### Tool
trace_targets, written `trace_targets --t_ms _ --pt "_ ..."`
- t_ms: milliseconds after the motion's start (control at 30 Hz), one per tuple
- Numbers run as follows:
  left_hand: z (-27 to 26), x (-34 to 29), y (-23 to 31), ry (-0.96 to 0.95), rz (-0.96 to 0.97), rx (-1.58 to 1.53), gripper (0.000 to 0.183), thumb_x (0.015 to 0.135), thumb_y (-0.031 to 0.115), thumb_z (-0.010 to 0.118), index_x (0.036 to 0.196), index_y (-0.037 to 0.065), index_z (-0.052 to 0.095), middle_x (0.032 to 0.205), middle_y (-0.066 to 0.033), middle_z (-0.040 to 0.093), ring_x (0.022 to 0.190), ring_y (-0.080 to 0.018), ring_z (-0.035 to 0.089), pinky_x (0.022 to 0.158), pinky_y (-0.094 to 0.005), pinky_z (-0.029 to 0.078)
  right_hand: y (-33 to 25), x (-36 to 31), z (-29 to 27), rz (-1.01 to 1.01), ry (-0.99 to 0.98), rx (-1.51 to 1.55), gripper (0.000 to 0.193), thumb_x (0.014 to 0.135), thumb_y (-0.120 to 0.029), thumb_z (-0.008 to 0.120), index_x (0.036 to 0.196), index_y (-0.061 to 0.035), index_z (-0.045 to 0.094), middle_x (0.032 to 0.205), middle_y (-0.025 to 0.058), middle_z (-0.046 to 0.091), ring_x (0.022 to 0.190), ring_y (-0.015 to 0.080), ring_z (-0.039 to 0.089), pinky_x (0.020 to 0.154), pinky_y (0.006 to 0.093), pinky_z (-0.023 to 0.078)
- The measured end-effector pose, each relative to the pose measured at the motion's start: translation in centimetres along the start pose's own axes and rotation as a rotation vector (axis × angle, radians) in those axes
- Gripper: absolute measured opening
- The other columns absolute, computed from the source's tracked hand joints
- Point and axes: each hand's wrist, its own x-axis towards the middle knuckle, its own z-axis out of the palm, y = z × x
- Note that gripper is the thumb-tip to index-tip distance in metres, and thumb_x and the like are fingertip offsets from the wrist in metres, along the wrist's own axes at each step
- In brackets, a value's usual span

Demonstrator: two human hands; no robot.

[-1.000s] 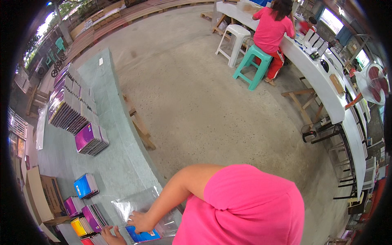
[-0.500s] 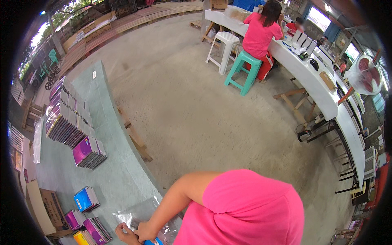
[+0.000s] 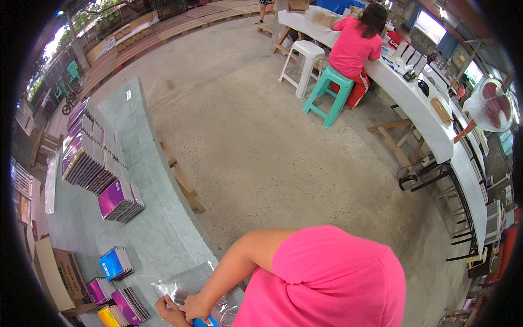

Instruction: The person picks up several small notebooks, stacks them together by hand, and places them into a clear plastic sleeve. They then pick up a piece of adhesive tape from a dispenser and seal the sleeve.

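Observation:
At the lower edge, my left hand (image 3: 170,312) and my right hand (image 3: 195,308) are close together over the grey-green table. Both have bent fingers closed at a clear plastic bag (image 3: 190,277), whose shiny film spreads out behind them and under my right forearm. A blue-covered notebook (image 3: 206,322) shows in part just below my right hand; whether it lies inside the bag I cannot tell. Left of my hands stand small stacks of spiral notebooks: a blue one (image 3: 115,264), purple ones (image 3: 129,306) and a yellow one (image 3: 111,316).
Tall stacks of purple spiral notebooks (image 3: 92,155) stand farther along the table (image 3: 158,218), with a shorter stack (image 3: 120,200) nearer. An open cardboard box (image 3: 68,275) is at the left. Across the floor, a co-worker (image 3: 357,46) sits on a green stool (image 3: 328,97) by a white table.
My hands have barely moved at the bag. The seated co-worker has lowered a raised arm toward the white table. A person's legs have come into view at the top.

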Motion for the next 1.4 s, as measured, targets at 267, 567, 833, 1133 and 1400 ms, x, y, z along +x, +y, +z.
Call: trace_targets --t_ms 267,567,833,1133,1400 --pt "0.6 -0.2 -3.0 0.168 0.057 -0.07 0.021 0.086 0.015 0.057 0.093 -0.005 0.06 0.089 -0.0186 0.06 0.082 -0.0319 0.055 0.075 -0.0396 0.044 -1.9 -1.7 -2.5 0.002 0.008 0.026 0.057 0.058 -0.04 0.078 0.111 -0.0275 0.062 0.114 0.0176 0.048 0.096 0.038 0.056 0.077 0.0465 0.048" --pt "-11.7 -8.9 1.4 0.712 -0.143 0.1 0.011 0.079 0.011 0.066 0.079 0.002 0.061 0.081 -0.0125 0.061 0.076 -0.0258 0.059 0.068 -0.0326 0.046 -1.3 -2.7 -6.2 0.062 -0.108 0.128 0.064 0.069 -0.035 0.073 0.127 -0.019 0.051 0.119 0.0132 0.055 0.114 0.0319 0.047 0.092 0.0416 0.042" --pt "-14.3 -33.1 -3.1 1.065 -1.272 0.066 0.029 0.086 0.028 0.061 0.074 0.002 0.063 0.063 -0.0054 0.059 0.065 -0.0118 0.056 0.062 -0.0263 0.044 -3.2 -1.8 -7.0 0.017 -0.179 0.145 0.079 0.058 -0.039 0.082 0.127 -0.0232 0.048 0.105 0.0143 0.042 0.087 0.0273 0.056 0.077 0.0369 0.048" --pt "-10.1 -29.8 0.9 1.241 -1.228 -0.708 0.027 0.081 0.032 0.067 0.077 0.005 0.063 0.075 -0.0016 0.06 0.068 -0.0095 0.051 0.064 -0.0239 0.038 -2.4 -1.3 -7.4 0.051 -0.212 0.197 0.08 0.058 -0.032 0.083 0.128 -0.0186 0.047 0.101 0.0097 0.037 0.079 0.0193 0.049 0.074 0.0319 0.045" --pt "-9.5 -28.5 3.2 1.386 -1.114 0.04 0.019 0.081 0.021 0.067 0.076 0.002 0.064 0.076 -0.0089 0.062 0.061 -0.018 0.057 0.06 -0.0282 0.044 -1.7 -1.4 -6.6 0.003 -0.15 0.217 0.078 0.059 -0.026 0.084 0.127 -0.0183 0.048 0.101 0.0096 0.038 0.081 0.0191 0.048 0.076 0.0307 0.044"
